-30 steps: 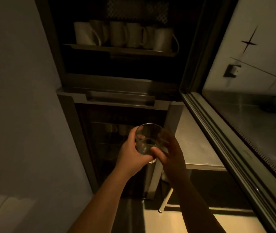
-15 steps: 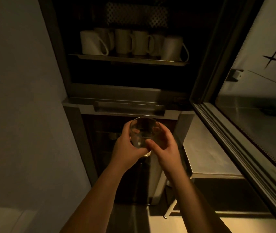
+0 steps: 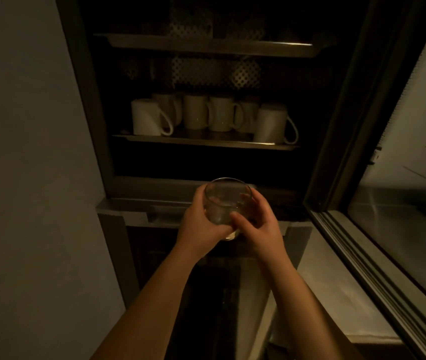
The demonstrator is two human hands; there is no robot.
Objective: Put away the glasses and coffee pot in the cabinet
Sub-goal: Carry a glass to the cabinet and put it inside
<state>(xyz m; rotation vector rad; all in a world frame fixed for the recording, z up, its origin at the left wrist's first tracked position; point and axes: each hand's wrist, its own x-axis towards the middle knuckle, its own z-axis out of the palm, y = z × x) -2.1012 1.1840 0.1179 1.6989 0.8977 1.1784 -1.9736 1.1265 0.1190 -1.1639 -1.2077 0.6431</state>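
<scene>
A clear drinking glass [image 3: 226, 201] is held upright in front of the open cabinet [image 3: 95, 105], just below its lower shelf. My left hand [image 3: 201, 224] wraps around the glass from the left. My right hand [image 3: 260, 224] grips it from the right, thumb across the front. The cabinet is dark inside, with a lower shelf [image 3: 206, 142] and an upper shelf [image 3: 212, 46]. No coffee pot shows in this view.
Several white mugs [image 3: 214, 115] stand upside down on the lower shelf. The cabinet's glass door [image 3: 393, 203] hangs open on the right. Beneath it lies a steel counter [image 3: 336, 289]. A plain wall [image 3: 30, 178] runs along the left.
The view has tilted upward, showing more of the cabinet and its upper shelf. Both hands have lifted the glass closer to the cabinet opening, and the right hand has closed more firmly on it.
</scene>
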